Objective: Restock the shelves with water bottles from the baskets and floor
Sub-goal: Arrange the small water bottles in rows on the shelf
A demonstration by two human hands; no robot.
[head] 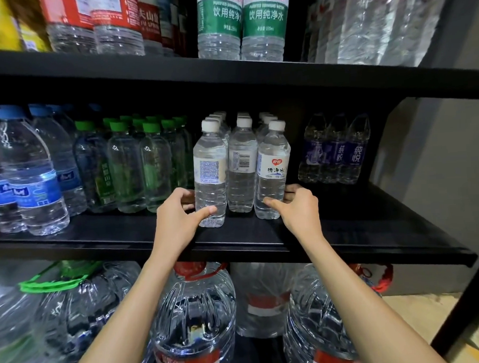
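Standing in three tight rows at the centre of the frame, the white-capped bottles sat on the middle shelf. They were full, so probably fairly heavy, and their thin ribbed walls would likely give under a hard squeeze. The plastic looked smooth, perhaps slippery — the stiffer base or the labelled waist seemed the better hold. The left hand was half closed round the foot of the left front bottle, thumb across its front; the right hand gripped the right front bottle likewise. Green-capped bottles stood just left, dark-labelled bottles to the right, and large jugs below.
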